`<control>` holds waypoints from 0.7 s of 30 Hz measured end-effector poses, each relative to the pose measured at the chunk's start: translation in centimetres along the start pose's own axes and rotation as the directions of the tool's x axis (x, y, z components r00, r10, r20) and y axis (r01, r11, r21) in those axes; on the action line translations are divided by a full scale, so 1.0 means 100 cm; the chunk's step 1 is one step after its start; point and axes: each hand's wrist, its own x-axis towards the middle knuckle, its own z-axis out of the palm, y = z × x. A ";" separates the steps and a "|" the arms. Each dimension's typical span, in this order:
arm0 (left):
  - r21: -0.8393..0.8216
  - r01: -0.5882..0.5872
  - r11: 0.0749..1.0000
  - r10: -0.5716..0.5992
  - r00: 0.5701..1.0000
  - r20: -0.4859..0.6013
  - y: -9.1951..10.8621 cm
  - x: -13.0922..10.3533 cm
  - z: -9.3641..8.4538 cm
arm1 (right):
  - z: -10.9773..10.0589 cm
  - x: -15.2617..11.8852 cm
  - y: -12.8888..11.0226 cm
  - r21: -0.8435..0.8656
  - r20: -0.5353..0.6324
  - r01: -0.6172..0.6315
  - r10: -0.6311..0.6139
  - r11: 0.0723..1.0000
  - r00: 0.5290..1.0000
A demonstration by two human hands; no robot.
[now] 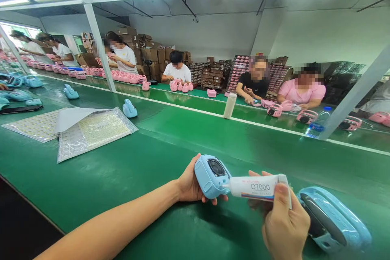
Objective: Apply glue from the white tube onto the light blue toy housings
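My left hand (189, 183) is wrapped round a light blue plastic housing (204, 176) with a round black speaker set in its face. In my right hand (284, 219) is a white glue tube (256, 187) printed D7000, gripped near its crimped end. The tube lies almost level, and its nozzle meets or nearly meets the lower edge of the housing's face. Whether glue is coming out cannot be seen. Beside my right hand, a larger blue handled case (338, 219) with a dark front panel lies on the green table.
Plastic-wrapped sheets (97, 130) lie at left near blue parts (130, 108). A pale bottle (230, 105) and a clear water bottle (318, 122) stand along the white divider. Across it, several people work among pink housings (124, 76). A slanted metal post (353, 97) rises at right.
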 end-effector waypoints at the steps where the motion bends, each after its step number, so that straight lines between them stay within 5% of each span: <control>1: -0.007 0.002 1.000 -0.002 1.000 -0.002 0.000 0.000 0.000 | 0.000 0.001 0.000 0.004 -0.010 -0.005 0.005 1.000 1.000; 12: -0.011 0.011 1.000 -0.011 1.000 -0.005 0.000 -0.001 -0.004 | 0.002 0.004 -0.004 0.104 -0.049 -0.065 0.070 0.993 0.996; 21: -0.194 0.096 0.976 -0.090 0.995 0.044 0.001 -0.003 -0.005 | 0.000 0.013 -0.006 0.136 -0.050 -0.105 0.112 0.985 0.992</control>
